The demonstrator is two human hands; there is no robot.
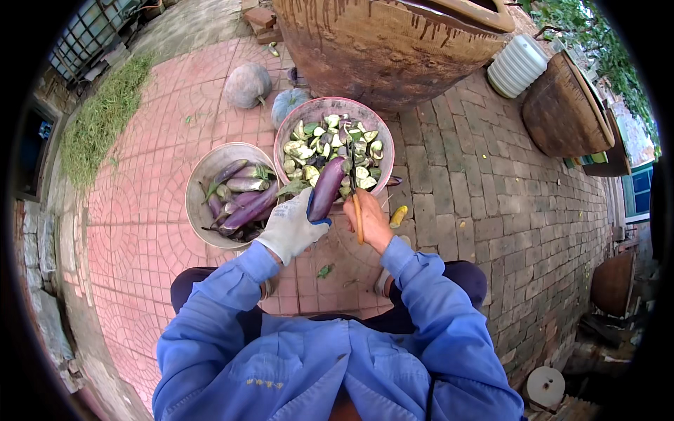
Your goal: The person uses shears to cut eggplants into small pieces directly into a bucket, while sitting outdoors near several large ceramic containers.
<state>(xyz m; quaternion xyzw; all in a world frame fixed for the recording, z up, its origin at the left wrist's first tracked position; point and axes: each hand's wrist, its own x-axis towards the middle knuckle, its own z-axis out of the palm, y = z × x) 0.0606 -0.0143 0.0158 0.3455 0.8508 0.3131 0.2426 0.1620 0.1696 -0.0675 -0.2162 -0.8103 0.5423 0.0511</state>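
Observation:
My left hand (289,226), in a pale work glove with blue on the palm side, holds a purple eggplant (329,187) by its lower end. The eggplant's upper end slants over a round tub (388,142) with a pink rim. Cut eggplant pieces (316,142), pale inside with purple skin, fill much of that tub. My bare right hand (371,216) grips a knife (358,218) with an orange handle. Its dark blade points away from me, close beside the eggplant's tip; I cannot tell whether they touch. At the left, a whitish bucket (197,223) holds several whole eggplants (247,200).
Two pumpkins (247,85) sit beyond the containers. A huge brown glazed vat (379,58) stands behind the tub. A yellow eggplant piece (398,216) lies on the paving at right. Farther right are a ribbed white container (517,67) and another brown vat (563,108). Cut grass (105,116) lies left.

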